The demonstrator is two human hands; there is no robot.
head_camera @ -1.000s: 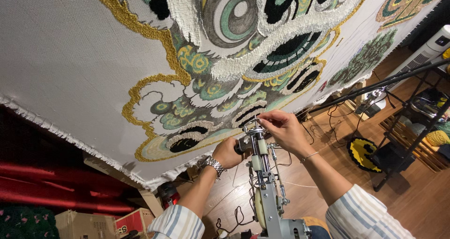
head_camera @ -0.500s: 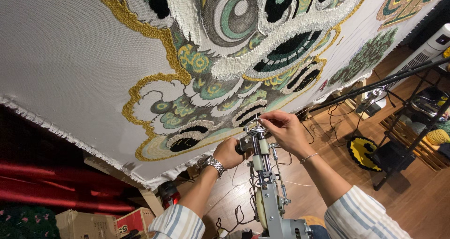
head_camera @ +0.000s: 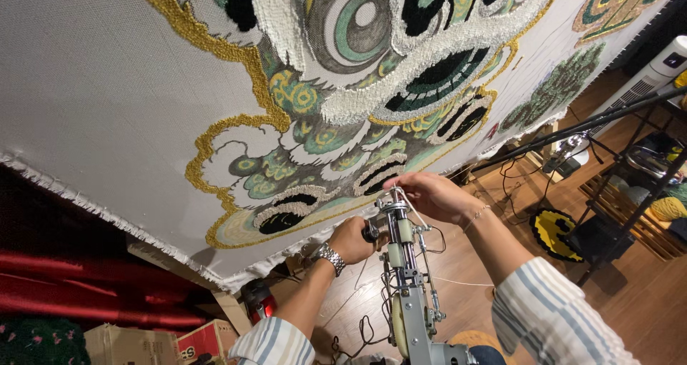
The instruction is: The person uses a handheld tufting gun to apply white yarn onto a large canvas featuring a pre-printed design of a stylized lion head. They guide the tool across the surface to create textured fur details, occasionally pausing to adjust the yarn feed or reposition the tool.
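Tufting gun (head_camera: pixel 404 265), base cut off below: left hand (head_camera: pixel 352 240) grips its knob, right hand (head_camera: pixel 429 195) pinches yarn (head_camera: pixel 409 202) at the tip, hiding it. Rug cloth (head_camera: pixel 107 107) beyond.

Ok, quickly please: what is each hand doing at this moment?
Left hand: closed around the side handle of the tufting gun.
Right hand: fingers pinched at the gun's tip; holding yarn cannot be told.

Red drapery (head_camera: pixel 79 286) and cardboard boxes (head_camera: pixel 129 345) sit low left — a black metal rack (head_camera: pixel 630 215) stands right.
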